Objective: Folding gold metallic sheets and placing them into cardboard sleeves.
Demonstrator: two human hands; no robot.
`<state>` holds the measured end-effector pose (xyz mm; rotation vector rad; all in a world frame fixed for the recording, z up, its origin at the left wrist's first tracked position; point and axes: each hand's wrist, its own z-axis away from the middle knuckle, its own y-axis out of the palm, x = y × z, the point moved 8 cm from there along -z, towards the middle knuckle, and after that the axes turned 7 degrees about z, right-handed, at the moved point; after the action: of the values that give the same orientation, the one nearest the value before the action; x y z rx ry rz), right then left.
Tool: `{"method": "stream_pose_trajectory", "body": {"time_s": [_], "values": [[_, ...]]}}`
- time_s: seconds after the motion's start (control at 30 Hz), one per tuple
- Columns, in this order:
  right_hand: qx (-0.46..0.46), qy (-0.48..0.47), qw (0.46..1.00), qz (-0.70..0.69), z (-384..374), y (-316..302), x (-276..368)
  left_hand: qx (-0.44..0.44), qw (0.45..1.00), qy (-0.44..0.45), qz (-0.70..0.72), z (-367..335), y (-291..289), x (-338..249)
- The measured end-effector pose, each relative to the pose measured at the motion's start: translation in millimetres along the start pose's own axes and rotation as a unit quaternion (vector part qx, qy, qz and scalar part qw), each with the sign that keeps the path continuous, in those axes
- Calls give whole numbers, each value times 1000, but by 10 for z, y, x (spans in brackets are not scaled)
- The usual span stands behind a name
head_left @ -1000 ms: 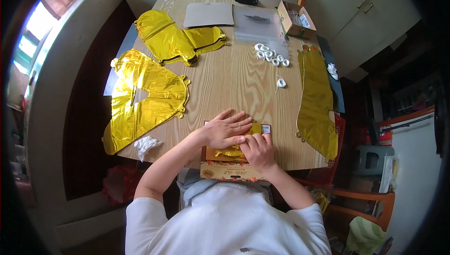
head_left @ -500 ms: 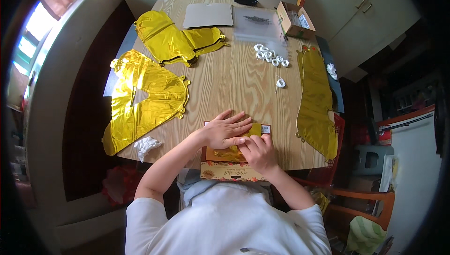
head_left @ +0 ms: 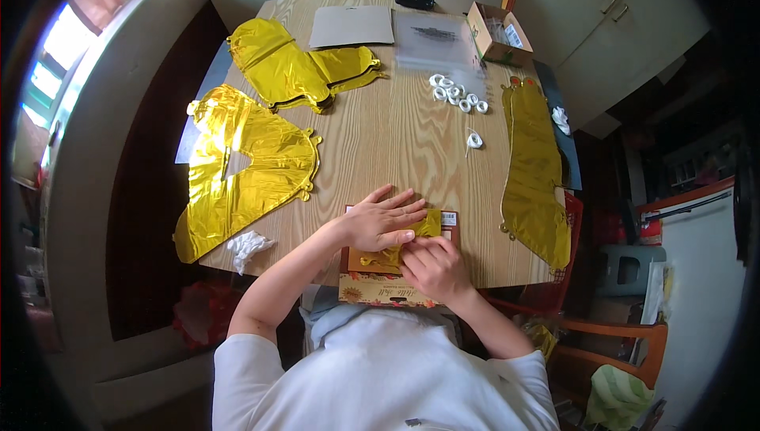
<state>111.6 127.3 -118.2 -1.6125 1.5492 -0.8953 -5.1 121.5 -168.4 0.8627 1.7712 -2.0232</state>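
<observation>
In front of me at the table's near edge lies a printed cardboard package with autumn leaves and a hang hole, its end sticking out over the edge. A folded gold foil balloon rests on it. My left hand lies flat across the foil, fingers stretched out and pressing down. Just right of its thumb, my right hand has its fingers curled in, closed at the edge of the foil. Its fingertips are partly hidden, and much of the balloon is covered by both hands.
More flat gold foil balloons lie at the left, with another along the right edge. Several white ribbon rolls, clear plastic bags, a grey card sheet and a small open box sit farther back. Crumpled tissue is front left.
My right hand has moved slightly toward me, its fingers more curled, showing more of the foil near the left thumb. My left hand has stayed in place.
</observation>
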Motion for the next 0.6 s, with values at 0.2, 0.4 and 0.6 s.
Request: {"method": "stream_pose_trajectory", "body": {"time_s": [0.2,0.4,0.6], "values": [[82,11,994,-65,105,-126,101,-12,999,-6,-48,-14,47,10],[85,-34,994,-57,142,-313,218,-16,997,-8,-69,-10,57,-2],[157,-19,979,-130,355,-62,223,5,998,-11,-53,-29,34,-4]]}}
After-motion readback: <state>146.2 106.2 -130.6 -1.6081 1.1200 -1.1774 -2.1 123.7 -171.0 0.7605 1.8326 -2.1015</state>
